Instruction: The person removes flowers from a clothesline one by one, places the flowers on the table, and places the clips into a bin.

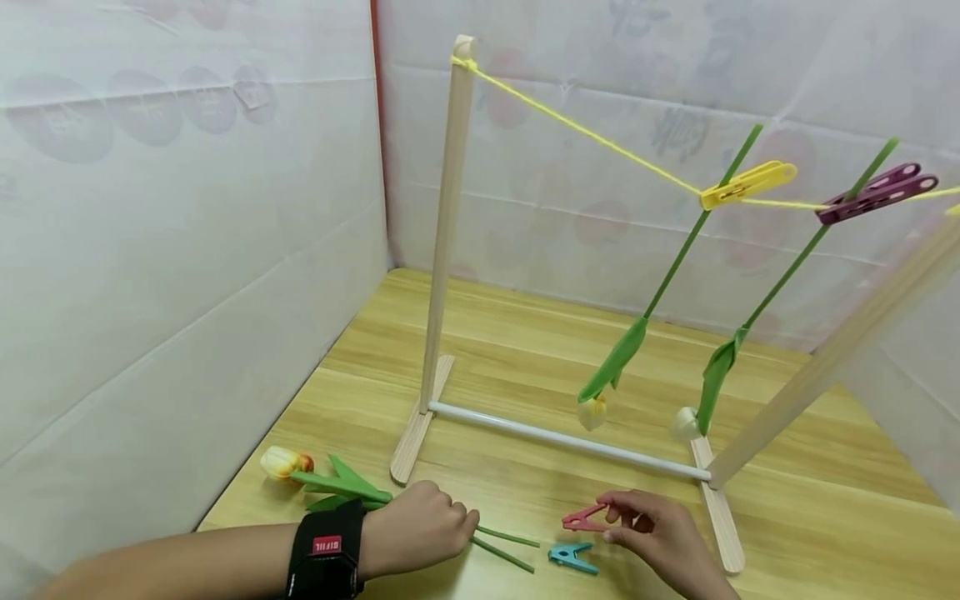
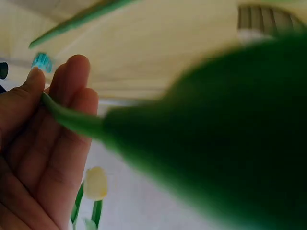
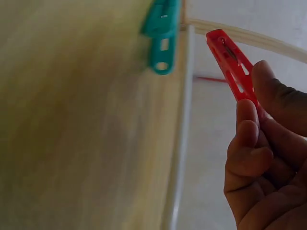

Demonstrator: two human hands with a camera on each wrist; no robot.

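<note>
Bright, even, near-shadowless light; the head view bends at its edges, and both wrist views are blurred close up.

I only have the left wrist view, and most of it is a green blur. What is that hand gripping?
Observer: In the head view the left hand grips the green stems of artificial tulips lying on the wooden table.
Operator: I see a speck of teal past the fingers. What is it?
Observer: A teal clothespin lying on the table between the two hands.
Operator: And the other hand?
Observer: The right hand pinches a red clothespin between thumb and fingers.
Operator: Anything hung up already?
Observer: Two tulips hang head down from a yellow string, one under a yellow clothespin, one under a purple clothespin.
</note>
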